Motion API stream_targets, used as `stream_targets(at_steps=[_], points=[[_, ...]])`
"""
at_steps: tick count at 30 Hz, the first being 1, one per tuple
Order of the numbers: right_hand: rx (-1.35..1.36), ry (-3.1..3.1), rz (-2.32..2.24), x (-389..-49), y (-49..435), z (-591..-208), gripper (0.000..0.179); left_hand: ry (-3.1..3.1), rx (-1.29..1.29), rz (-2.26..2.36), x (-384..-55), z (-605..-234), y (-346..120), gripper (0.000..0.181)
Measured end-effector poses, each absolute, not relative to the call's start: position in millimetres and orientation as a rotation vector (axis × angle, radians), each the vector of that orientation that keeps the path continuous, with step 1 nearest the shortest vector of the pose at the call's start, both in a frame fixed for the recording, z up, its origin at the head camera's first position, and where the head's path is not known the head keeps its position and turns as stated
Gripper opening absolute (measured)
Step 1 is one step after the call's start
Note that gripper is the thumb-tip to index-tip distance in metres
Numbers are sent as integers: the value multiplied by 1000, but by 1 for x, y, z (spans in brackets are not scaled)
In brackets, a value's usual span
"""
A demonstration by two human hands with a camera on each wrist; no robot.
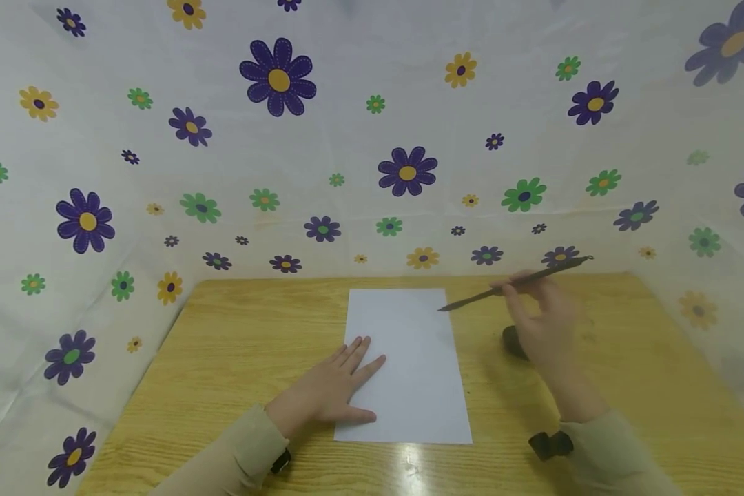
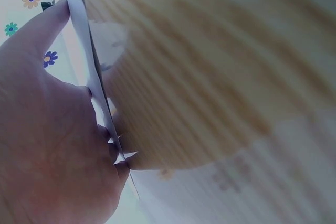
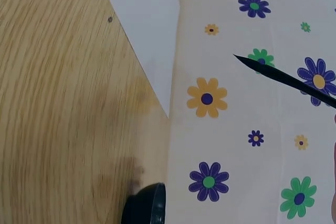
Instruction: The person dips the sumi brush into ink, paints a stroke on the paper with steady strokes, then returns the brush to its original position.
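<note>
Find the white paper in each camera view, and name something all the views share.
Head: the white paper lies at lower centre, partly under the left hand.
Left wrist: a narrow, nearly edge-on strip at upper left, beside that hand.
Right wrist: at the top, left of centre, one corner pointing down.
Shared landmark: the flowered cloth.

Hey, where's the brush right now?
In the head view, the brush is right of centre, held in the right hand, its dark tip showing against the white paper near the upper right corner.
</note>
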State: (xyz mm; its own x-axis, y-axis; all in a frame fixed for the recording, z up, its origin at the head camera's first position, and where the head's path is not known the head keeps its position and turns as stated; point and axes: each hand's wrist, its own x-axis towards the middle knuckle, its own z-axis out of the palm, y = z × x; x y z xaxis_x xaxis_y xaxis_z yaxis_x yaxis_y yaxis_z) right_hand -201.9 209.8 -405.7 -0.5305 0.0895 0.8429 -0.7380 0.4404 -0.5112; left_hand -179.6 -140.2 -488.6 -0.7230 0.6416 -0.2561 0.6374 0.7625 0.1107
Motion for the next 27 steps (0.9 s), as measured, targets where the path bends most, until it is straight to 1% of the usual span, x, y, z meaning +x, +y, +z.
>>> stream_targets(at_steps=[8,17,27], points=[[582,-1810,1270,-214,192,-413,19,2683,997,22,-181,-490,-141,99],[643,-1873,1298,-225,172,-422,18,2682,990,-10,-181,-493,-141,99],[651,-1922,1296,-228,154,-432,20,2684,992,-3,-180,-492,-141,98]])
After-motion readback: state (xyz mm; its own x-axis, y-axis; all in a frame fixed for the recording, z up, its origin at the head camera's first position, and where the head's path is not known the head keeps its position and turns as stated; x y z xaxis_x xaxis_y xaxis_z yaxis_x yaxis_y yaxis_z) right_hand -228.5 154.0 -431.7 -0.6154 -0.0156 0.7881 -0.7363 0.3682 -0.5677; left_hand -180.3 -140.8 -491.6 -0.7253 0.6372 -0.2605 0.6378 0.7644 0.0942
